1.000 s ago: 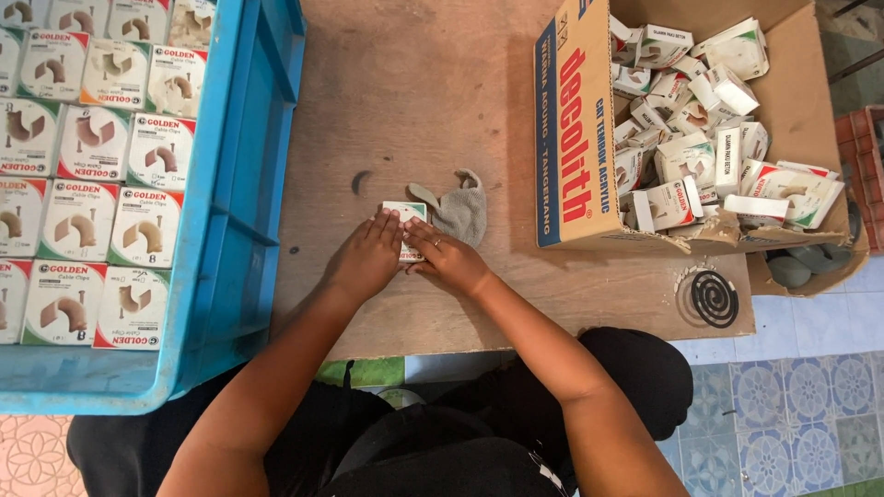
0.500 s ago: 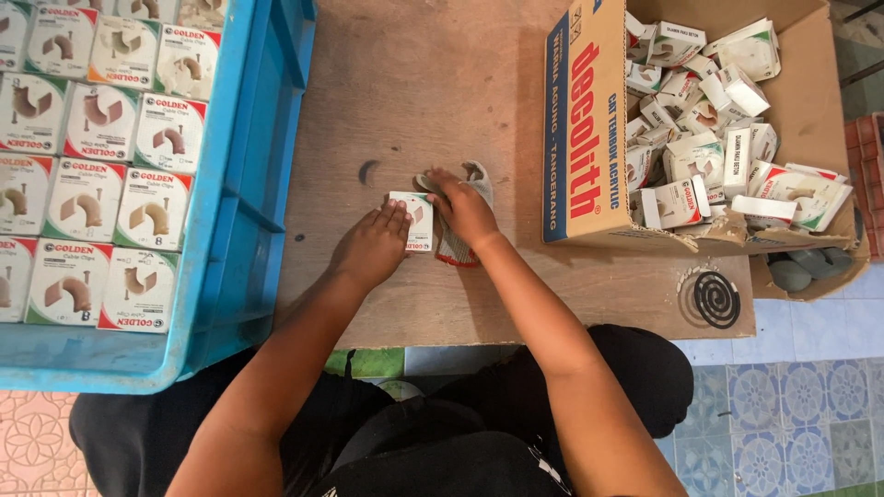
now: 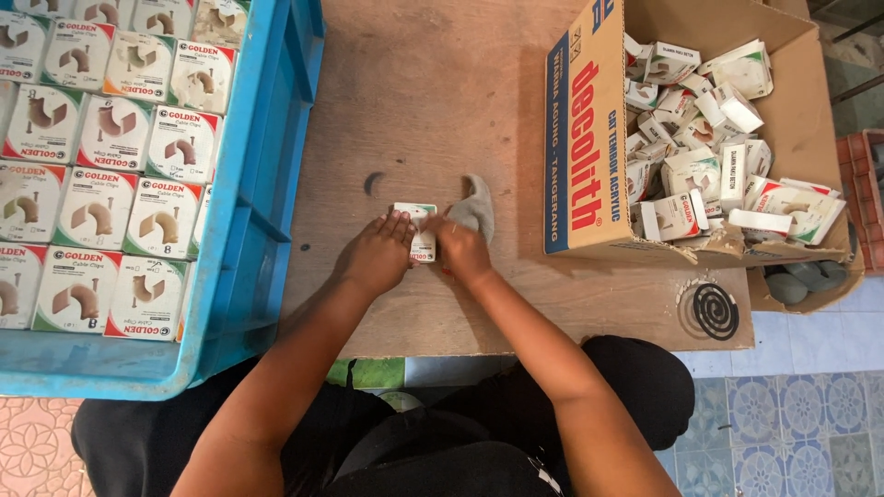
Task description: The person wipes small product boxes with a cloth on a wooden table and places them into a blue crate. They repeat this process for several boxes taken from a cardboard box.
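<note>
On board, right hand (image 3: 460, 250) back at small box (image 3: 419, 230)

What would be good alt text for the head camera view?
Seen from above, a seated person's left hand and right hand hold a small white box on a wooden board. A blue crate of neatly packed boxes sits left, a cardboard carton of loose ones right.

Bare forearms, no sleeves visible; black trousers; no rings or watch seen.
</note>
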